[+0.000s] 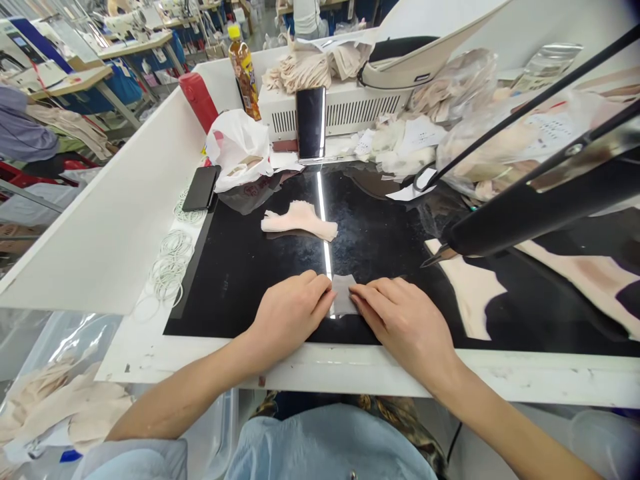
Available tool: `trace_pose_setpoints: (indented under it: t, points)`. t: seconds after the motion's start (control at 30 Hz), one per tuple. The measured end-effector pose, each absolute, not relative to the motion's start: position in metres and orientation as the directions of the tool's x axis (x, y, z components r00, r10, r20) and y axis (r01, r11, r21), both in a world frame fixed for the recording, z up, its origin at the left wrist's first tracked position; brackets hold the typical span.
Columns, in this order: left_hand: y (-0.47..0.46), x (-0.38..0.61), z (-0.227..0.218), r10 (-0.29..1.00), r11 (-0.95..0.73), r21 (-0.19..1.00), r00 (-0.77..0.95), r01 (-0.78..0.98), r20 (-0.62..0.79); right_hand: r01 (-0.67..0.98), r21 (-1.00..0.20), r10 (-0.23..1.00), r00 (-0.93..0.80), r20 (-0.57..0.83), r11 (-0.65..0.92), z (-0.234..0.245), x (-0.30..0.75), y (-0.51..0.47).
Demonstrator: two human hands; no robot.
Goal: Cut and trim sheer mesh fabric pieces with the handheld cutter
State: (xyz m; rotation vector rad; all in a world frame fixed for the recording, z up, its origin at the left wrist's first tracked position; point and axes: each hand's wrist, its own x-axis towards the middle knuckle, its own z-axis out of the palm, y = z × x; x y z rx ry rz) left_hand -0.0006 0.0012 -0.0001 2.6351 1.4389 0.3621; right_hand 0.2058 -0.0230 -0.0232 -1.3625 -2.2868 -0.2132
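My left hand [293,308] and my right hand [400,319] lie side by side on the glossy black work surface [240,267], near its front edge. Between their fingertips sits a small grey fabric piece [344,295], and both hands pinch it flat against the surface from either side. Farther back on the black surface lies a pale pink fabric piece [300,221], untouched. A larger pale pink cut piece [470,287] rests to the right of my right hand.
A black metal arm [540,207] slants in from the right above the surface. A black phone [201,189] and white elastic rings [170,263] lie at left. An upright phone [311,123], white plastic bag [240,148], bottle [244,70] and bagged fabric [500,143] crowd the back.
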Motion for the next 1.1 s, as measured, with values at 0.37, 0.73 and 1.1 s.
trace_pose_setpoints:
  t: [0.37, 0.73, 1.1]
  points:
    - [-0.002, 0.008, -0.001, 0.605, -0.796, 0.231, 0.713, 0.56, 0.356, 0.868, -0.071, 0.783, -0.404, 0.473, 0.491, -0.024, 0.204, -0.024]
    - [-0.001, 0.013, -0.003, 0.584, -0.81, 0.186, 0.735, 0.556, 0.344, 0.867, -0.08, 0.784, -0.4, 0.475, 0.491, -0.027, 0.204, -0.026]
    - [-0.003, 0.01, -0.007, 0.615, -0.788, 0.202, 0.74, 0.581, 0.272, 0.862, -0.127, 0.797, -0.387, 0.463, 0.492, -0.024, 0.208, -0.028]
